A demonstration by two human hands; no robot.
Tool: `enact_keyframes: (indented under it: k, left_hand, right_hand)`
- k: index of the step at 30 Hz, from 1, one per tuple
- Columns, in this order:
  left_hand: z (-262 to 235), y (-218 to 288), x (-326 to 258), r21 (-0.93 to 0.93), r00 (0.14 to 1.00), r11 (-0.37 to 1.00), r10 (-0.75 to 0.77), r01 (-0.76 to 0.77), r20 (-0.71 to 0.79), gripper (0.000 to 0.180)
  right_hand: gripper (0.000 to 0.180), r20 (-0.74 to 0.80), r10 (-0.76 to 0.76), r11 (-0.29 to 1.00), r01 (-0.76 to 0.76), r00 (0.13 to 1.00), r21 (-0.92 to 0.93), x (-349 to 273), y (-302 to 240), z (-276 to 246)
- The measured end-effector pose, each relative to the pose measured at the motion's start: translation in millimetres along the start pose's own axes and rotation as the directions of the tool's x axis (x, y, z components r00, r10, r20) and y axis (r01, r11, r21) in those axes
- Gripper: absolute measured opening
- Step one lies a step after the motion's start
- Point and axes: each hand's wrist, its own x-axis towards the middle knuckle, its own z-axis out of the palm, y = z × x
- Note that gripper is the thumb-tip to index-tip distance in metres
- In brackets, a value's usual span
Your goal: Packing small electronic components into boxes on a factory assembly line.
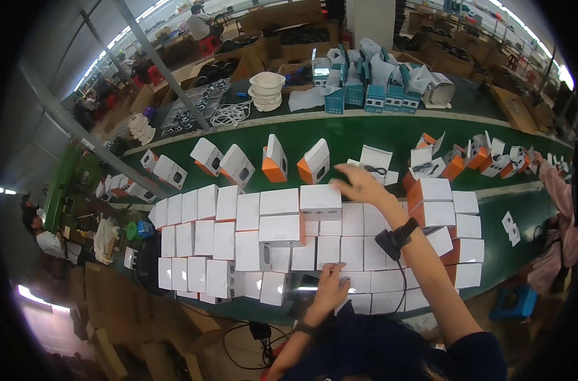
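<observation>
My right hand point(363, 185) reaches over the far edge of the packed boxes, fingers stretched and apart, holding nothing. Just left of its fingers lies a white box point(320, 198) on top of the others. Beyond it, an orange-and-white box point(314, 161) stands on the green conveyor belt point(231, 131). An open box point(373, 164) with a dark coiled cable is past my right wrist. My left hand point(331, 289) is low over the near rows of white boxes point(329, 251), its fingers curled; whatever may be in them is hidden. A dark flat object point(309, 280) lies beside it.
More orange-and-white boxes point(237, 166) stand along the belt. Teal boxes point(374, 96), stacked white trays point(266, 89) and white cables point(230, 113) occupy the far bench. A co-worker's pink sleeve point(556, 209) is at far right. A black cable point(403, 286) hangs from my right wrist device.
</observation>
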Motion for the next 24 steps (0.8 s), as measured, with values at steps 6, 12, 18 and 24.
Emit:
enact_keyframes:
  k: [6,12,18,24]
  left_hand:
    - [-10,32,5,-0.173,0.98,0.968,-0.194,0.183,-0.045,0.068]
    - [-25,64,17,0.025,0.898,0.995,0.1,-0.099,-0.428,0.104]
    - [2,43,9,-0.315,0.954,0.925,0.128,-0.213,-0.271,0.111]
    - [-1,51,7,-0.217,0.959,0.949,0.183,-0.23,-0.216,0.111]
  right_hand:
    - [0.077,0.24,-0.043,0.926,0.129,0.97,-0.356,-23,-43,7]
    - [0.071,0.056,0.127,0.927,-0.098,0.99,-0.363,-119,-103,-22]
    - [0.055,0.165,0.149,0.987,-0.138,0.975,-0.076,-189,-110,-29]
    - [0.045,0.163,0.109,0.993,-0.099,0.981,-0.07,-193,-118,-44]
